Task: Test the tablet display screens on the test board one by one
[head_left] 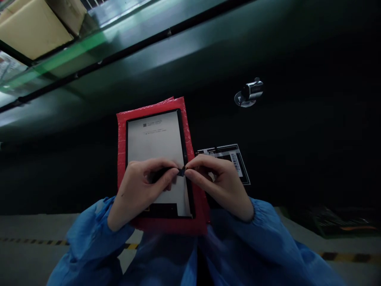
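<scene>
Pinching tab (181,171) at panel (154,147) edge: left hand (139,192), right hand (222,184).

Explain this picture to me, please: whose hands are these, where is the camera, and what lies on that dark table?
No machine here: a person in blue sleeves works bare-handed. The one camera sits on their head, looking forward and down. On the dark table lies a flat grey panel with a black frame, resting on red bubble wrap. The fingers of the left hand and right hand meet at the panel's right edge, pinching a small dark tab. To the right lies a black-framed sheet with a barcode label; farther back stands a shiny metal device. Cardboard boxes show top left.
</scene>
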A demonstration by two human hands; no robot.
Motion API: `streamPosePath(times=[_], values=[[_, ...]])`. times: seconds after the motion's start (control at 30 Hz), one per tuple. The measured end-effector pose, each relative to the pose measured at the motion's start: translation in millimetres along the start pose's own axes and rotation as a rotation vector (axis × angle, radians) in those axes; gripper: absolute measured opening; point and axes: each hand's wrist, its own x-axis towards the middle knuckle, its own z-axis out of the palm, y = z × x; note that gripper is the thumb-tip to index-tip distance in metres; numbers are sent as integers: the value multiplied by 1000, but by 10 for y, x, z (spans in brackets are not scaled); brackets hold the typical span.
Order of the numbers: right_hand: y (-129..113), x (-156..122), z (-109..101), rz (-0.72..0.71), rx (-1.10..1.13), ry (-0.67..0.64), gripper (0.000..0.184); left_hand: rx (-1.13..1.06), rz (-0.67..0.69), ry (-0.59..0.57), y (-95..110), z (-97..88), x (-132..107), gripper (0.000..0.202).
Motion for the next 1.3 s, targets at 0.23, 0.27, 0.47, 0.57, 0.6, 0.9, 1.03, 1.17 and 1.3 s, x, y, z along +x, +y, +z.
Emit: streamPosePath(times=[0.23, 0.27, 0.47, 0.57, 0.6, 0.9, 1.03, 1.17, 1.3], values=[[-6, 11, 11, -15, -36, -32, 7, 118, 100, 129, 3, -11, -40, 8], [-6, 11, 16, -20, -45, -35, 6, 137, 112, 143, -7, -7, -48, 7], [-9, 9, 47, -32, -88, -7, 5, 193, 107, 186, -53, 4, -99, 6], [-6, 8, 66, -34, -121, -2, 5, 217, 116, 197, -48, 8, -111, 6], [-4, 6, 73, -34, -138, 0, 6, 220, 119, 199, -44, 7, -110, 6], [-17, 14, 54, -30, -81, -63, 9, 45, 13, 104, -45, -52, -49, 6], [-24, 27, 36, -5, -29, -70, 8, 33, -14, 108, -66, -41, -44, 6], [-22, 23, 37, 13, 13, -64, 10, 58, -16, 103, -54, -22, -40, 9], [-26, 24, 49, 30, 9, -58, 12, 87, -22, 96, -36, -8, -34, 9]])
